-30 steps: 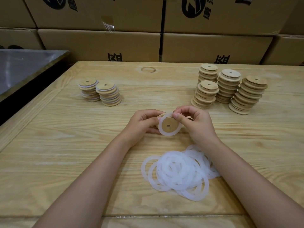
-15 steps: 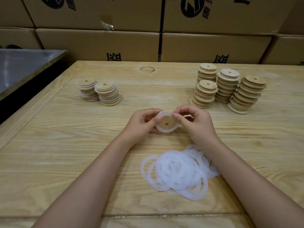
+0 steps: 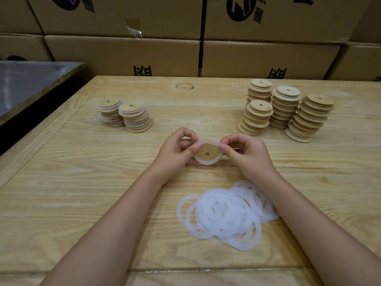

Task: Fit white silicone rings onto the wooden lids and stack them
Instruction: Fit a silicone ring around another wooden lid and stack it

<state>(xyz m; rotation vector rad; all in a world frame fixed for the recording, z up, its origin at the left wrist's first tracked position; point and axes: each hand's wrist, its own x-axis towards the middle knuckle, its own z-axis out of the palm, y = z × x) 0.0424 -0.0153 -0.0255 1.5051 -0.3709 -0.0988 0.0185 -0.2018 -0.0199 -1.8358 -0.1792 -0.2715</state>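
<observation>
Both hands, left hand (image 3: 177, 148) and right hand (image 3: 246, 150), pinch one wooden lid (image 3: 207, 152) above the table (image 3: 61, 182), seating a white silicone ring (image 3: 208, 162). Two short ringed stacks (image 3: 124, 114) look finished; four bare stacks (image 3: 284, 109) and a ring pile (image 3: 226, 213) remain.

lid (image 3: 207, 151): round wood, centre hole, tilted, held above table
ring (image 3: 208, 162): white, around lid rim (top edge looks unseated)

Single head-worn view, forward and down over near wooden table (image 3: 82, 182).
</observation>
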